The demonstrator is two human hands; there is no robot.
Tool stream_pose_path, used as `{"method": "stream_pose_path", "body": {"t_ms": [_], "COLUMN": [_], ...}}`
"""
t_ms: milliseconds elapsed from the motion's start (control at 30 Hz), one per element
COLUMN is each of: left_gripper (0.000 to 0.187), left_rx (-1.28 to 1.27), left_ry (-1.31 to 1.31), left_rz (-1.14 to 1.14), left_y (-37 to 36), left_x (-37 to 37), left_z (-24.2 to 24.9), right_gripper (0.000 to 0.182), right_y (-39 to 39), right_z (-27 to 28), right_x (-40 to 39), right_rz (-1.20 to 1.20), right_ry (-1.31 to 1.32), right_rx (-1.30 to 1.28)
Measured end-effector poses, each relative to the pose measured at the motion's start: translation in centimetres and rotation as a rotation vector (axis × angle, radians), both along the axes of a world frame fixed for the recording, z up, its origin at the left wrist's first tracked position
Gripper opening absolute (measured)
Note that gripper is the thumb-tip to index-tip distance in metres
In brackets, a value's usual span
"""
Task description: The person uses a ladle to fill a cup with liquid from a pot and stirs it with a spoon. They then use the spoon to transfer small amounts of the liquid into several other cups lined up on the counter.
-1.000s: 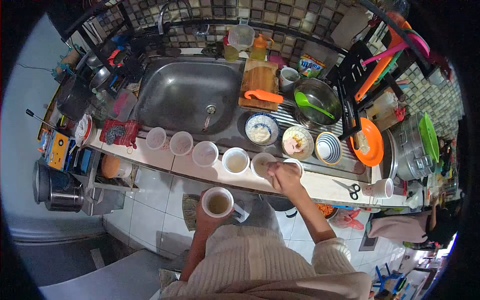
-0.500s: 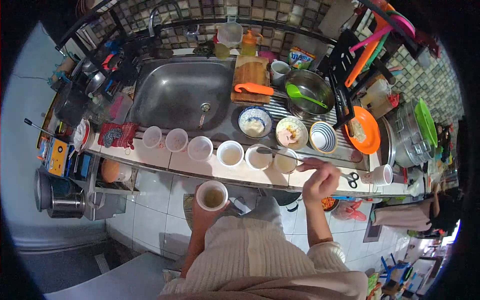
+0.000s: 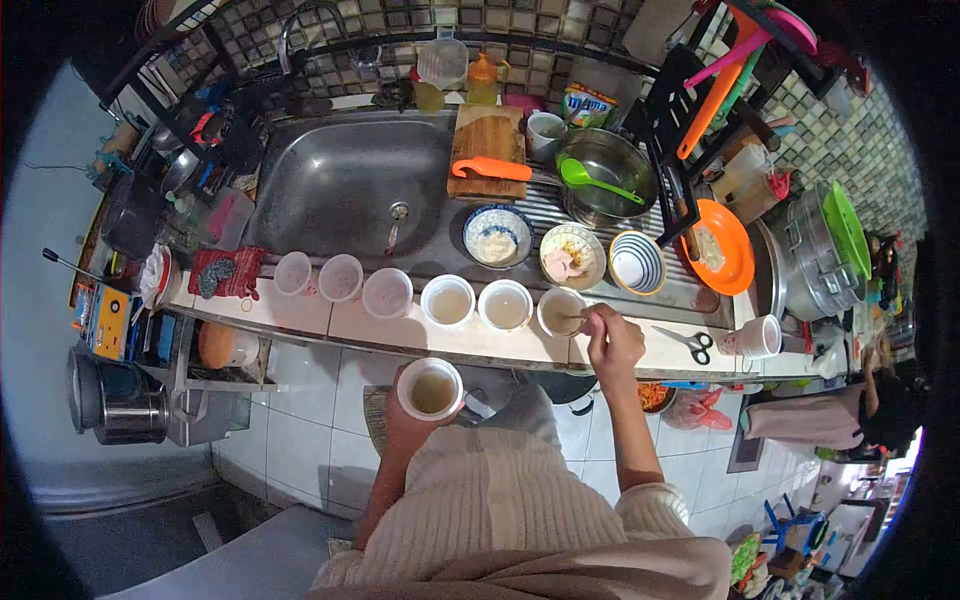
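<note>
My left hand (image 3: pixel 402 428) is wrapped around a white cup (image 3: pixel 430 366) part-filled with a pale brownish liquid, held in front of the counter edge. My right hand (image 3: pixel 614 345) pinches a spoon (image 3: pixel 573 317) whose end dips into the rightmost cup (image 3: pixel 543 322) of a row along the counter. Two more filled cups stand to its left, one being the middle filled cup (image 3: pixel 505 284). Further left are pinkish translucent cups, among them a nearer one (image 3: pixel 387 293). Behind the row sit a blue-patterned bowl (image 3: pixel 473 247) and a bowl with pink paste (image 3: pixel 592 247).
The steel sink (image 3: pixel 330 200) lies behind the row. A wooden board (image 3: pixel 490 135) with an orange-handled tool (image 3: pixel 495 168), a pot (image 3: pixel 625 165) holding a green spoon, and a striped bowl (image 3: pixel 640 263) stand nearby. To the right are scissors (image 3: pixel 695 345), stacked cups (image 3: pixel 755 338) and an orange plate (image 3: pixel 735 240).
My right hand has moved left and lowered the spoon into the rightmost cup; before, the spoon was above the row. My left hand still holds its cup, and the view has shifted slightly.
</note>
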State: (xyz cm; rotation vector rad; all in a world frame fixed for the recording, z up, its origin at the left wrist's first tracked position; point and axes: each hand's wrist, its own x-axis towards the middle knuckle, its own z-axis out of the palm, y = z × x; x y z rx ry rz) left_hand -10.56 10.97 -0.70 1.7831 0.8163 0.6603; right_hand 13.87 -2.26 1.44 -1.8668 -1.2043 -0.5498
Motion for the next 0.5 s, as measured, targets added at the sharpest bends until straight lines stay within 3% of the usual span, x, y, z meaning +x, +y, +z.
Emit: {"method": "stream_pose_path", "body": {"t_ms": [100,133,267,333,500], "left_gripper": [0.058,0.057,0.058,0.059,0.058], "left_rx": [-0.032,-0.038,-0.015,-0.021,0.007], "left_ry": [-0.009,-0.025,-0.023,-0.050,-0.005], "left_rz": [-0.016,-0.029,-0.035,-0.022,-0.076], "left_y": [-0.1,-0.1,-0.1,-0.3,-0.5], "left_x": [-0.2,-0.3,-0.2,-0.2,0.1], "left_z": [-0.1,-0.2,-0.1,-0.3,-0.2], "right_gripper": [0.008,0.001,0.002,0.014,0.015], "right_y": [0.5,0.6,0.2,0.3,0.4], "right_z": [-1.2,-1.0,-1.5,-1.5,-1.3], "right_x": [0.4,0.0,0.4,0.7,0.5], "right_rz": [0.000,0.043,0.109,0.007,0.059], "right_ry": [-0.050,0.086,0.126,0.041,0.073], "right_rx": [-0.004,0.052,0.049,0.070,0.037]}}
